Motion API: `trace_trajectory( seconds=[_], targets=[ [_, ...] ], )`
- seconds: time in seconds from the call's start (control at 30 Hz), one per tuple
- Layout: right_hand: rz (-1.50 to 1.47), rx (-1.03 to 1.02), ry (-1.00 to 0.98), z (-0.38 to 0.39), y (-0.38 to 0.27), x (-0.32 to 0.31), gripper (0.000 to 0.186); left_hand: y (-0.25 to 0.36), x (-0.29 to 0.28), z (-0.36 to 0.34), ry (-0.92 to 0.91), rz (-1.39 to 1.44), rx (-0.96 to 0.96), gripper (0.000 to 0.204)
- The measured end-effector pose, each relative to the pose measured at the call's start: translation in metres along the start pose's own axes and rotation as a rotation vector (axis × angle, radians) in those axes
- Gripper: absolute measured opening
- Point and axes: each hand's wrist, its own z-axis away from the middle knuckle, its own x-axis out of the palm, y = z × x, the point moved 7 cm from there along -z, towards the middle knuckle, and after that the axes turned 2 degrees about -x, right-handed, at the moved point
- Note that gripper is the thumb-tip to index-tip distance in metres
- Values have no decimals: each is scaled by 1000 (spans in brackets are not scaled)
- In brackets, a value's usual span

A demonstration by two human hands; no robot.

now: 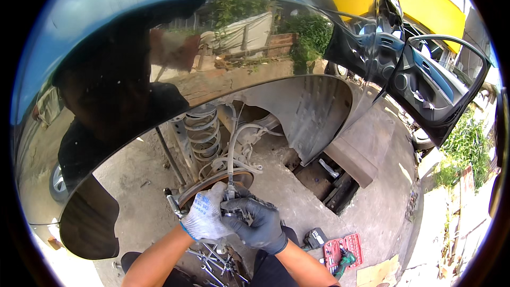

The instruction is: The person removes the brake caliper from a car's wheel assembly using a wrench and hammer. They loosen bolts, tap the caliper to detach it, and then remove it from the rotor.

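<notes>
My left hand (207, 211), in a white glove with blue print, and my right hand (255, 223), in a dark grey glove, close together on a metal brake caliper (232, 205) at the lower end of a hose (231, 157). Their fingers hide much of the caliper. Just behind them is the rusty brake disc (194, 191) on the hub. Above it, inside the wheel arch, stand a coil spring (203, 135) and other dusty suspension parts. The glossy dark body panel (133, 127) arches over the top, reflecting the surroundings.
Wrenches (212, 263) lie below my arms. A red socket case (350, 247), green power tool (345, 262) and black battery-like block (316, 238) sit lower right. An opening (313, 186) in the concrete holds dark metal. An open car door (430, 85) and weeds (462, 143) are at right.
</notes>
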Motion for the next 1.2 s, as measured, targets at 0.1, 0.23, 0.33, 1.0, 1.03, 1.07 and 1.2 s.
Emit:
trace_trajectory(
  seconds=[0.1,0.23,0.33,1.0,1.03,1.07,1.2],
  targets=[
    [57,-26,21,1,5,3,32,-17,1,2,-21,-23,-64,84],
    [44,-100,122,4,22,1,38,2,-7,-3,0,-13,-46,73],
    [59,-51,154,3,23,-2,40,-8,-4,1,19,-80,-78,73],
    [453,99,-157,-45,12,-7,41,-19,-6,-1,125,187,-252,51],
    [515,78,-184,-48,8,-4,42,-29,-3,0,147,238,-293,59],
    [576,55,-212,-53,5,-1,43,-31,-4,0,136,133,-267,62],
    [569,-21,-346,-75,-7,-4,44,-48,-6,0,97,-42,-191,74]
  ],
)
